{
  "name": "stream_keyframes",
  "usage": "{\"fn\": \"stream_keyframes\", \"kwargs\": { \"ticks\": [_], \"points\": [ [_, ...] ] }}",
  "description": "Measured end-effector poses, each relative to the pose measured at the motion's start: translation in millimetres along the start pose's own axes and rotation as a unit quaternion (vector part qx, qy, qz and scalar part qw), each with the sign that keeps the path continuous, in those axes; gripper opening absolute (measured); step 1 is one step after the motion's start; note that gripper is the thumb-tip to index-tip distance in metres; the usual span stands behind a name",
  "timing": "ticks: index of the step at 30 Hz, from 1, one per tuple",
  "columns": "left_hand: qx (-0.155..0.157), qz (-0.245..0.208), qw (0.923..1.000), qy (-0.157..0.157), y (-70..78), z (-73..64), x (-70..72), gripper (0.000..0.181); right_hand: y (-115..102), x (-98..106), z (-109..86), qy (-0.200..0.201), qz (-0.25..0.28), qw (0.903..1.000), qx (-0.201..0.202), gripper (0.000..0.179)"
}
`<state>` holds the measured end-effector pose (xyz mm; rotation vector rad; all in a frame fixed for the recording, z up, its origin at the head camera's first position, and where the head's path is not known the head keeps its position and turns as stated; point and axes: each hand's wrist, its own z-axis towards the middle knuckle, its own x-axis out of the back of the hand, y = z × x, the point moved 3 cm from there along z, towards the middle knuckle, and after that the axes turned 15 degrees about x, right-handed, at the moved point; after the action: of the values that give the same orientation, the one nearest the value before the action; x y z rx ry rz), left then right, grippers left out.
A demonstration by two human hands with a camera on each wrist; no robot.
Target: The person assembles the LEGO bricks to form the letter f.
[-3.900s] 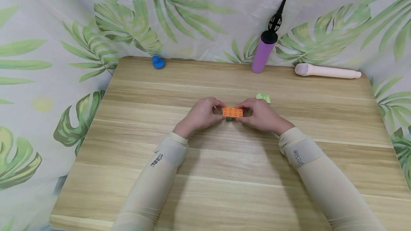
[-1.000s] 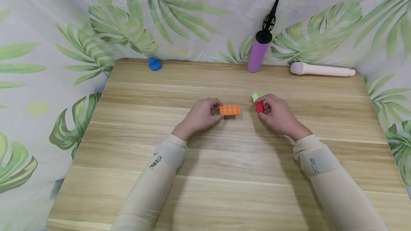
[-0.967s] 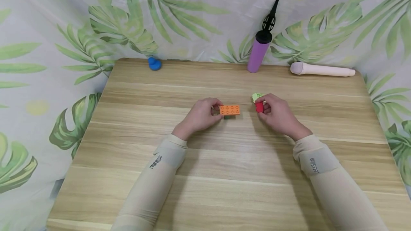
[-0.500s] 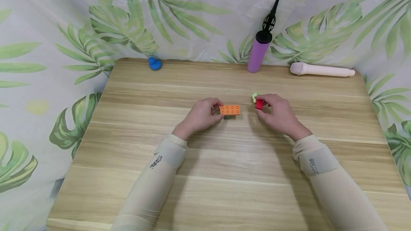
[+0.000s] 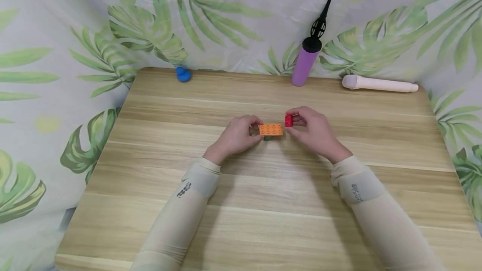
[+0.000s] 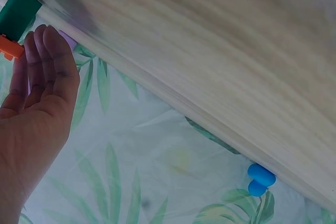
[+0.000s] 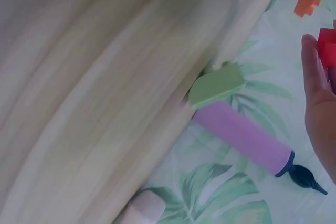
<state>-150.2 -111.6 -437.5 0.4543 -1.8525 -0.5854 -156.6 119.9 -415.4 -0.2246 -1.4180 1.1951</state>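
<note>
An orange toy brick with studs on top sits on a dark green block, mostly hidden beneath it. My left hand pinches the orange brick's left end between thumb and fingers. In the left wrist view the green block stands on the table, joined to the orange brick. Just right of the orange brick, a small gap away, my right hand pinches a red brick, its studs facing left. Only part of the red brick shows in the right wrist view.
A light green block lies on the table, hidden behind my right hand in the head view. Along the back edge are a blue duck-like toy, a purple hand pump and a pale pink microphone. Leaf-patterned cloth surrounds the wooden table.
My right hand left the orange brick, picked up the red brick near the light green block, then turned it and brought it left beside the orange brick. My left hand stayed in place.
</note>
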Motion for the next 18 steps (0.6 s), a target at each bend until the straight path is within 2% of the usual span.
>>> {"fn": "stream_keyframes", "kwargs": {
  "ticks": [4, 11, 18],
  "points": [
    [-0.002, 0.0, 1.0, 0.0, 0.0, 0.2, -0.2, 0.035, -4.1, -8.2, 7.8, 0.001, 0.046, 0.9989, -0.01, 0.037],
    [-0.003, -0.001, 1.0, -0.002, -1.1, -0.1, 1.2, 0.036, -7.7, -17.8, 15.6, -0.03, 0.004, 0.9995, -0.007, 0.035],
    [-0.01, 0.002, 0.9999, 0.0, -3.0, 1.4, 1.4, 0.035, -3.6, -28.2, 17.6, -0.046, 0.029, 0.9981, -0.028, 0.037]
  ]
}}
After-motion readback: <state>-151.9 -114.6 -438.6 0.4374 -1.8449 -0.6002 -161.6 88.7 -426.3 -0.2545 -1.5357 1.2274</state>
